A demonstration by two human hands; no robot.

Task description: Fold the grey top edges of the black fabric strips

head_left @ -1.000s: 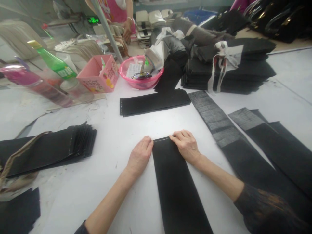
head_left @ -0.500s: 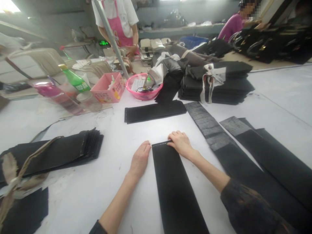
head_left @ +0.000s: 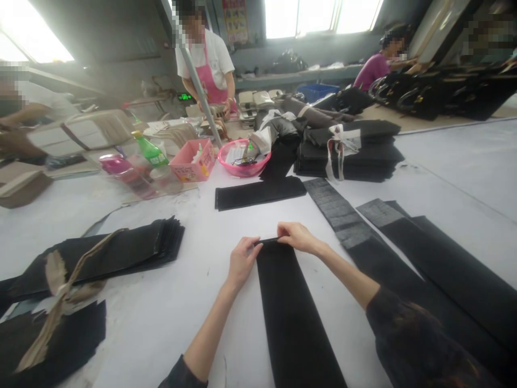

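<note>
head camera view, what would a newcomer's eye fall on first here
Most likely the left hand and right hand, mid-picture, pinching the far end of a long black strip. Next, perhaps, the bright pink basin beyond them, with a pink box and green bottle to its left. Right of the basin, a black stack with a white tie stands out.
</note>
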